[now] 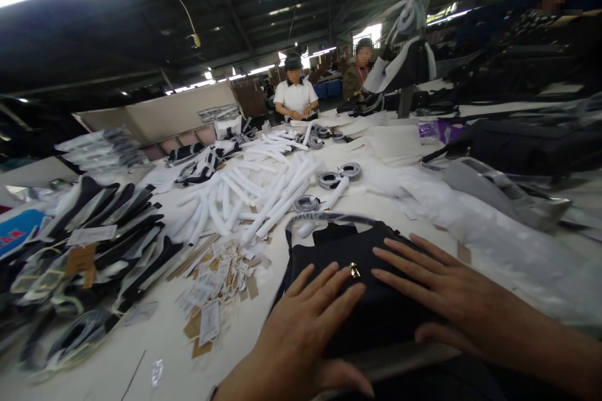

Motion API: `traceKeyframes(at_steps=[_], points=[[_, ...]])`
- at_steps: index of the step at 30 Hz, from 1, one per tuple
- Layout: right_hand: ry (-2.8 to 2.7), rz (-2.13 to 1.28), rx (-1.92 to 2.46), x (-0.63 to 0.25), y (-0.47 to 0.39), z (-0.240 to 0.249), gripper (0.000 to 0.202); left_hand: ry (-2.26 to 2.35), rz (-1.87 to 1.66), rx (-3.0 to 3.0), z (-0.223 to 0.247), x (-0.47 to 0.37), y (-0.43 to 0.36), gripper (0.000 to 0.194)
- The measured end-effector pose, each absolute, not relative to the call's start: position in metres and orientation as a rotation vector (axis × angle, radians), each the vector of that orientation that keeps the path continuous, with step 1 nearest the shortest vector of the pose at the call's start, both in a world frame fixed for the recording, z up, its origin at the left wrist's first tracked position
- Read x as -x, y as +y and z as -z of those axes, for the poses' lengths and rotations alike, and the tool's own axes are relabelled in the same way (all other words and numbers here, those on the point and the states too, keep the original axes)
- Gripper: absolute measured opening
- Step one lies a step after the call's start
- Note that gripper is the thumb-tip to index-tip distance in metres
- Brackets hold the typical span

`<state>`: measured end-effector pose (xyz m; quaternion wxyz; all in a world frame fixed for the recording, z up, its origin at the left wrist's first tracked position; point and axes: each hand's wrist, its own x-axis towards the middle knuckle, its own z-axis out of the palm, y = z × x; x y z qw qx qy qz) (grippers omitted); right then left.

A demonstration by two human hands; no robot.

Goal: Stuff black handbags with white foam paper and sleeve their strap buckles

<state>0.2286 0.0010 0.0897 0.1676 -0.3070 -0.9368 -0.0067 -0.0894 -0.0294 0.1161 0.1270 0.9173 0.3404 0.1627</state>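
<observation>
Nearest to the camera are my two hands, and under them is one black bag [362,319]. In this view from my head, my left hand [301,322] lies on the left part of the bag, with the fingers open, a little apart from each other, and the thumb wide away from them. My right hand [451,294] comes from the right side and lies also on the bag; its fingers are long and open, and its thumb is separated too. Neither hand is gripping anything. Between my fingertips sits a small gold clasp [354,270] on the bag, and at the far edge of the bag there is a grey wrapped handle [329,218]. Behind the bag I see a wrapped coil [306,203] and a big pile of white tubes [263,191]. To the left of the bag, on the white table [164,357], are many paper tags [219,291] with strings, and farther left a heap of black pieces [101,207]. On the right side extends a long white soft sheet [498,232]. Across the table a person in a white shirt [295,97] has both hands low in front of the body.
</observation>
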Motion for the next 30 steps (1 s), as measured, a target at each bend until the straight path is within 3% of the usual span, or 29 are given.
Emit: traceKeyframes(at_steps=[2,5,9,13,16,20,26,30], points=[[-2.718,0.006,0.878,-0.225,0.006,-0.083,0.096,0.999,-0.273,-2.808,-0.104,0.078,-0.029,0.104],[-2.768,0.097,0.883,-0.224,0.007,-0.063,0.093,1.13,-0.164,-2.959,-0.072,0.077,-0.027,0.087],[-2.766,0.151,0.813,-0.223,0.0,-0.028,0.081,1.095,-0.335,-3.181,-0.031,0.087,-0.031,0.061],[-2.657,-0.058,0.854,-0.222,-0.009,-0.012,0.076,0.979,-0.528,-3.227,-0.015,0.092,-0.035,0.053],[-2.613,-0.261,0.906,-0.225,-0.015,-0.018,0.074,0.949,-0.508,-3.16,-0.013,0.091,-0.036,0.052],[-2.654,-0.261,0.984,-0.224,-0.015,-0.034,0.064,1.041,-0.68,-3.166,-0.005,0.083,-0.036,0.045],[-2.609,-0.317,1.02,-0.196,0.013,-0.06,0.026,1.045,-0.858,-3.157,0.006,0.081,-0.035,0.046],[-2.503,-0.291,1.097,-0.169,0.05,-0.068,0.025,1.069,-0.95,-2.999,0.011,0.077,-0.038,0.043]])
